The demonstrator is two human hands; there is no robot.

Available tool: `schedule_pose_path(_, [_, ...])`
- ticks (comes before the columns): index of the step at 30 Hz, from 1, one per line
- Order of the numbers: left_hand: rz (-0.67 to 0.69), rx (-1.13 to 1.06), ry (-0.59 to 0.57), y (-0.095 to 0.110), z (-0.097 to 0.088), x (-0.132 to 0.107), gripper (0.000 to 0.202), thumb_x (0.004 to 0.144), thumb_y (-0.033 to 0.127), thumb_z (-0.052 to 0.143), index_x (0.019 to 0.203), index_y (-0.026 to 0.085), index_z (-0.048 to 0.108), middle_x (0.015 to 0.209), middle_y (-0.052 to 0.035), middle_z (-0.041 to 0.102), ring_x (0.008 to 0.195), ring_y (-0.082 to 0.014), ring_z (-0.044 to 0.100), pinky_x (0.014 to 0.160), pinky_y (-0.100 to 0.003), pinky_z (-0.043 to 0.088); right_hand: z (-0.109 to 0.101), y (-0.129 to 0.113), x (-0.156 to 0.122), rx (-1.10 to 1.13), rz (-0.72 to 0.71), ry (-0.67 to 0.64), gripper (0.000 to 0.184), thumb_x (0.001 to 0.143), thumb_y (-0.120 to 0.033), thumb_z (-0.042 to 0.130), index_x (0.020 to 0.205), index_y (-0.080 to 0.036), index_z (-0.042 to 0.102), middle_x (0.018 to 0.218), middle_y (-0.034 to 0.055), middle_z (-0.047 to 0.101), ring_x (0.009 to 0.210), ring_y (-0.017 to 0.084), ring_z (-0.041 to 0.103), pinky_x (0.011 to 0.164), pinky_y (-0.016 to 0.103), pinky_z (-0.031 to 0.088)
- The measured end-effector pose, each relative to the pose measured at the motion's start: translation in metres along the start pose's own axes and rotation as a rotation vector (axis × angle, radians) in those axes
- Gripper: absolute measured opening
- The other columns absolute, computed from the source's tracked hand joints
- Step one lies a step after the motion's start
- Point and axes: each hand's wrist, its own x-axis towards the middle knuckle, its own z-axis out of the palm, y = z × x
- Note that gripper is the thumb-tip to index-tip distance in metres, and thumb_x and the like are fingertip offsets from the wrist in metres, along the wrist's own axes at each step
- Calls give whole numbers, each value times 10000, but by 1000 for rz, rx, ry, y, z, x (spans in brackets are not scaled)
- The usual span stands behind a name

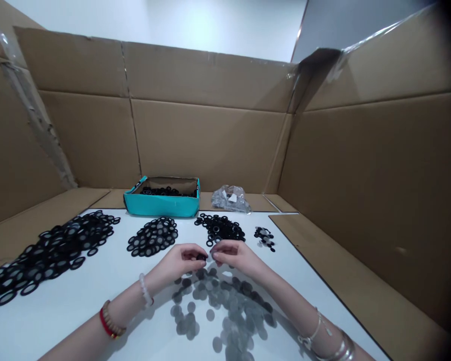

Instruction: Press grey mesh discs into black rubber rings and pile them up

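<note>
I see the left hand [181,259] pinching a black ring [201,257], nearer the person than the teal box [161,206]; just beside it, the right hand [236,254] grips a grey disc [212,254] between thumb and fingers.

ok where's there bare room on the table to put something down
The widest bare patch of table lies between the big ring pile and the left forearm. A smaller one lies between the small pile at right and the right forearm. It is crowded with grey discs between the forearms, and with more rings beyond the left hand and right hand.
</note>
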Motion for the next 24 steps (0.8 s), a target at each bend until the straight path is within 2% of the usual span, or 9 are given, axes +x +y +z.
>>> schedule_pose_path(4, [-80, -104, 70, -7, 6, 1, 241, 667, 263, 655, 848, 109, 701, 673, -34, 654, 616, -142, 546, 598, -241, 398, 5, 5, 3, 32, -6, 46, 305, 637, -406, 716, 790, -147, 665, 669, 15, 628, 594, 138, 574, 617, 274, 466])
schedule_pose_path(9, [-178, -383, 91, -5, 10, -2, 225, 661, 212, 671, 860, 116, 710, 852, -79, 696, 729, -154, 609, 760, -270, 458, 7, 20, 8, 48, -5, 81, 296, 621, -386, 727, 769, -144, 643, 640, 7, 610, 576, 125, 555, 572, 250, 456])
schedule_pose_path(12, [-185, -482, 74, -2, 12, -3, 193, 667, 221, 678, 822, 112, 714, 891, -96, 699, 793, -173, 626, 838, -297, 462, 8, 26, 9, 40, 20, 98, 298, 615, -384, 728, 757, -141, 630, 597, -4, 597, 541, 116, 543, 543, 237, 441])
schedule_pose_path(15, [-143, -504, 36, -3, 13, -3, 202, 674, 236, 684, 833, 116, 714, 919, -97, 699, 846, -183, 626, 850, -290, 462, 10, 27, 9, 35, 37, 106, 311, 606, -399, 729, 746, -144, 619, 587, -10, 593, 528, 115, 542, 527, 231, 433])
schedule_pose_path(20, [-136, -459, 64, -5, 14, -2, 300, 634, 222, 720, 912, 112, 699, 926, -95, 702, 839, -179, 628, 821, -276, 462, 13, 26, 8, 29, 47, 113, 343, 594, -440, 733, 715, -148, 601, 614, -9, 593, 555, 120, 559, 534, 233, 448])
schedule_pose_path(24, [-163, -402, 107, -2, 13, -4, 338, 628, 186, 699, 956, 108, 674, 895, -88, 699, 741, -160, 628, 709, -259, 465, 15, 24, 7, 40, 25, 73, 332, 601, -418, 742, 722, -146, 593, 656, 3, 601, 591, 126, 573, 550, 239, 458])
